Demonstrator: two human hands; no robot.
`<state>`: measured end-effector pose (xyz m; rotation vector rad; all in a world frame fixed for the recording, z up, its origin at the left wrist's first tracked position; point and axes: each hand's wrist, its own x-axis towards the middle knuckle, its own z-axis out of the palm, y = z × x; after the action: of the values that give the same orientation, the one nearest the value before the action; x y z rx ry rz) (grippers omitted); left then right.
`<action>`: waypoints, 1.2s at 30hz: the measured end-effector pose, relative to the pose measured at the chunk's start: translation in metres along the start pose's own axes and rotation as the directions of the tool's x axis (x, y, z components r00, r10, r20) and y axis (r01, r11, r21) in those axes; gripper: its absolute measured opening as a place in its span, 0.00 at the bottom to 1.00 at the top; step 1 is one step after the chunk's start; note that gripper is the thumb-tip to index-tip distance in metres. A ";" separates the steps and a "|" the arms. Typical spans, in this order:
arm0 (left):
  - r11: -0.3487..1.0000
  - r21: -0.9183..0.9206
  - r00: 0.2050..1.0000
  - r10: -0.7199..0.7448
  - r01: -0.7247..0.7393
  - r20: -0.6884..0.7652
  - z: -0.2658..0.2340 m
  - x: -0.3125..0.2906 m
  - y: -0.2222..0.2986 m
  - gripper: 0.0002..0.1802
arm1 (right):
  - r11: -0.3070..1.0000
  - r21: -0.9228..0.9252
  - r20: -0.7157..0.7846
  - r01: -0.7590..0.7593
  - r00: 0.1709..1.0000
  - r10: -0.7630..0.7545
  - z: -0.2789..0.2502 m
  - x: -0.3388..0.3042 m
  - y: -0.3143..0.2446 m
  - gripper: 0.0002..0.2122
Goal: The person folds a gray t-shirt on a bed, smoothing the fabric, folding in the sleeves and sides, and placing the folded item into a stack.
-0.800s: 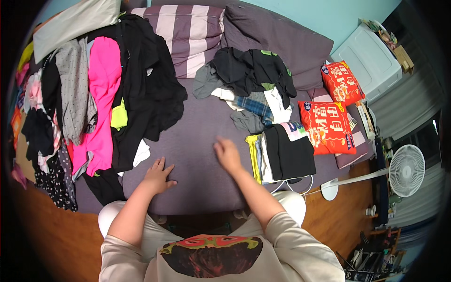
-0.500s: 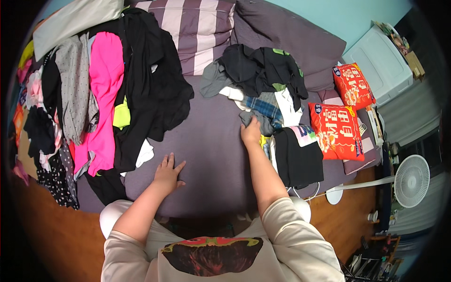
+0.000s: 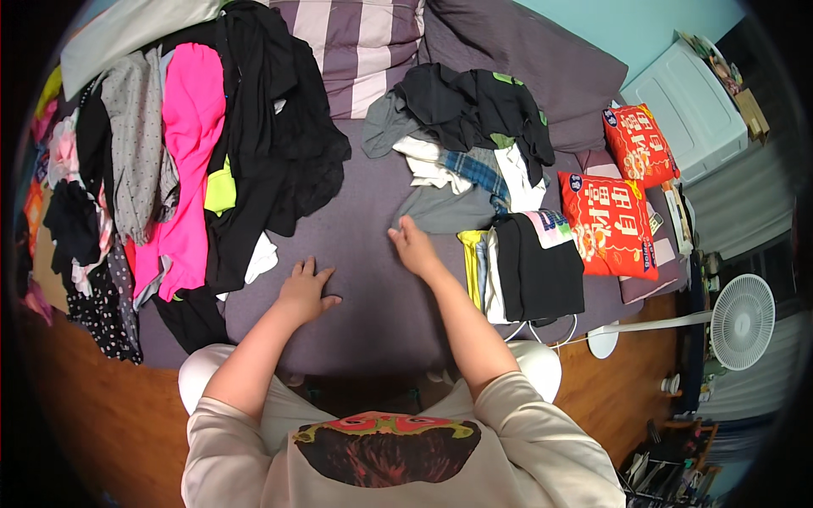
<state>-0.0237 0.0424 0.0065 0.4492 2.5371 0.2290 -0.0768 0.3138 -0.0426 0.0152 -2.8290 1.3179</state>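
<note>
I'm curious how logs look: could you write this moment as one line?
left hand: open on sofa; right hand: at gray garment, grip unclear; right side: folded stack; left side: clothes pile

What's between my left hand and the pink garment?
From your left hand to the pink garment, the head view shows sofa seat, a white cloth, then a black garment.

Behind a purple-grey sofa (image 3: 364,339), backed by a striped cushion (image 3: 373,51) and a plain dark cushion (image 3: 550,76), a pale blue wall (image 3: 584,25) is seen, with brown wooden floor (image 3: 118,415) exposed at both sides and a white fan (image 3: 743,322), white boxy unit (image 3: 688,110) and grey curtains (image 3: 741,218) noted right.
</note>
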 end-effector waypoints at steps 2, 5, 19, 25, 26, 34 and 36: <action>0.999 -0.052 0.998 0.009 -0.012 -0.059 0.002 0.000 -0.002 0.50 | 0.997 0.062 0.089 0.046 0.995 -0.052 0.006 -0.016 -0.020 0.12; 0.931 -0.355 0.987 0.023 -0.078 -0.156 -0.010 -0.006 -0.002 0.54 | 0.949 0.295 0.229 0.108 0.957 -0.180 0.014 -0.051 -0.059 0.11; 0.591 -0.500 0.748 0.301 -0.633 -0.592 -0.004 -0.036 0.033 0.48 | 0.627 0.595 0.760 -0.503 0.606 -0.235 -0.080 -0.147 -0.156 0.07; 0.422 -0.490 0.593 0.154 -0.762 -0.790 -0.020 -0.067 0.085 0.21 | 0.482 0.874 0.389 -0.056 0.674 -0.628 -0.106 -0.176 -0.172 0.09; 0.555 -0.326 0.478 0.152 -0.765 -0.865 -0.027 -0.076 0.087 0.17 | 0.372 0.928 0.274 -0.034 0.737 -0.617 -0.121 -0.183 -0.173 0.10; 0.668 -0.119 0.200 0.045 -0.734 -0.979 -0.151 -0.156 0.084 0.20 | 0.791 -0.138 -0.361 0.596 0.713 -0.601 -0.223 -0.165 -0.218 0.11; 0.750 0.004 0.147 0.136 -0.661 -0.980 -0.164 -0.181 0.095 0.21 | 0.826 -0.063 -0.403 0.561 0.743 -0.535 -0.225 -0.166 -0.213 0.11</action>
<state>0.0562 0.0540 0.2561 1.1050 3.2028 1.8271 0.0966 0.3494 0.2616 0.4833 -2.1783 1.1039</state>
